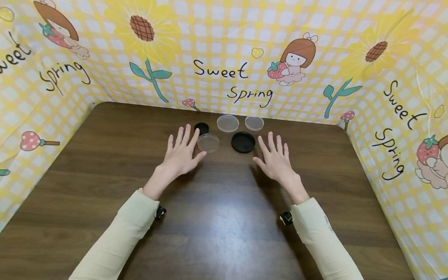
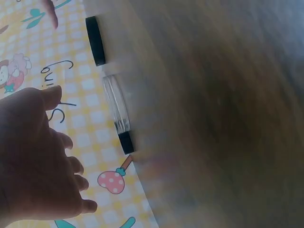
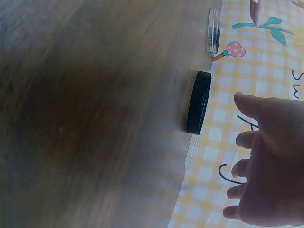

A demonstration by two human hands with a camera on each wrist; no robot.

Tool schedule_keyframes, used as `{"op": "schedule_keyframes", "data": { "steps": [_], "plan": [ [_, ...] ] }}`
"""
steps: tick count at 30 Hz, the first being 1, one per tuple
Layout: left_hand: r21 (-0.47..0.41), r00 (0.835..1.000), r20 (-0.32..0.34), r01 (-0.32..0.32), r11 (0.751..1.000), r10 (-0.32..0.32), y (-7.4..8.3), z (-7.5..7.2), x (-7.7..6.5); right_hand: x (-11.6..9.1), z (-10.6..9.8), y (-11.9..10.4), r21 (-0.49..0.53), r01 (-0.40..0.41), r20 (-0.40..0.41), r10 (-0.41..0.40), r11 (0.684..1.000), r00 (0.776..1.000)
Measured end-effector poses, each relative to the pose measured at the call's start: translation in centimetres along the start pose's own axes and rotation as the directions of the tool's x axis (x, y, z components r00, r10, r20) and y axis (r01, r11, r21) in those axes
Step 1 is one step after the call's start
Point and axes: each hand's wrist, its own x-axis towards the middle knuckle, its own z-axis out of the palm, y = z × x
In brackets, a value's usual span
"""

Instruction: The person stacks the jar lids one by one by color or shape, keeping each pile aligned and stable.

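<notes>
My left hand (image 1: 179, 155) hovers with fingers spread, its index finger near a small black round lid (image 1: 202, 128) and its thumb by a clear round dish (image 1: 208, 143). My right hand (image 1: 275, 159), fingers likewise spread, is just right of a larger black round dish (image 1: 243, 142). Neither hand holds anything. Behind these, near the table's back edge, lie a clear round dish (image 1: 228, 123) and a smaller clear one (image 1: 254, 123). From the left wrist view, the black dish (image 2: 95, 41) and the clear dish (image 2: 116, 102) appear edge-on, beyond the hand.
The brown wood-grain table (image 1: 224, 217) reflects light at its front middle. A yellow checked cloth (image 1: 217, 42) printed with flowers and "Sweet Spring" rises behind the table and along both sides. Dark straps (image 1: 286, 218) show under the pale sleeves.
</notes>
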Motion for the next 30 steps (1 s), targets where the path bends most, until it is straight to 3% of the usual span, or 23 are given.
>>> {"op": "schedule_keyframes", "data": {
  "steps": [8,22,30],
  "plan": [
    [-0.042,0.999,-0.012,-0.042,0.998,0.042,0.7,0.8,0.2,0.1,0.2,0.1,0.041,0.031,-0.018,-0.031,0.999,0.999],
    [-0.088,0.99,-0.016,-0.14,0.986,0.14,2.3,0.9,1.1,0.4,0.1,0.0,0.145,0.07,-0.028,-0.066,0.987,0.997],
    [-0.117,0.991,-0.044,-0.133,0.984,0.129,3.1,1.4,1.8,0.8,0.2,-0.2,0.163,0.073,-0.006,-0.073,0.984,0.997]
  ]
}}
